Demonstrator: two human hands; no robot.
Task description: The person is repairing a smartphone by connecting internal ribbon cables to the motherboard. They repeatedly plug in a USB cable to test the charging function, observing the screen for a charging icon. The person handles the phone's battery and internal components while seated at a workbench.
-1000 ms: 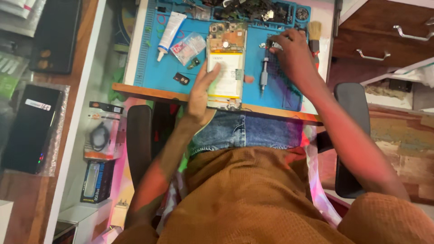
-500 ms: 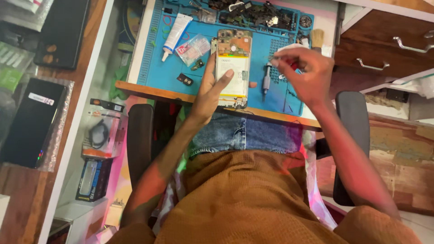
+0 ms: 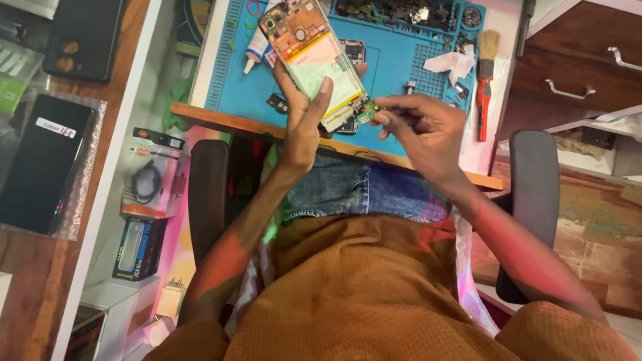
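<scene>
My left hand [image 3: 304,117] holds an opened phone [image 3: 314,60] with its back off, lifted and tilted above the blue repair mat [image 3: 394,60]. The phone's battery and orange inner frame face me. My right hand [image 3: 418,130] pinches a small green circuit board [image 3: 366,113] at the phone's lower end, fingers closed on it. Both hands meet just over the wooden front edge of the desk [image 3: 227,120].
A red-handled brush [image 3: 486,80], a crumpled white tissue [image 3: 451,63], a glue tube [image 3: 256,48] and trays of small parts [image 3: 394,12] lie on the mat. Drawers [image 3: 575,73] stand at the right. Boxes and a dark phone in a bag [image 3: 43,164] sit at the left.
The phone lay flat on the mat under my left hand; now it is lifted and tilted. My right hand left the mat's right side and came to the phone's lower end with the small board.
</scene>
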